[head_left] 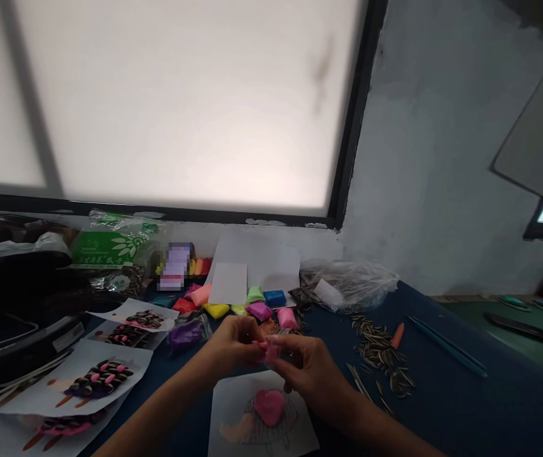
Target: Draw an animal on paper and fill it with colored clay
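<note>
My left hand (231,346) and my right hand (309,368) meet above a sheet of white paper. Between their pinched fingertips is soft pink clay (268,349), partly hidden by the fingers; what looks like a clear wrapper shows around it on the right side. Below, the paper (224,397) carries a pencil drawing of a small animal with a lined body. Its head end is covered in pale orange, and a flattened pink clay lump (269,407) sits on the body.
Colourful clay packets (259,310) lie behind my hands. Sunflower seeds (380,349), an orange clay stick (398,336) and blue tweezers (447,346) are on the right. Finished seed-covered pictures (76,387) overlap at left, beside black bags (14,273). A green seed bag (110,244) stands behind.
</note>
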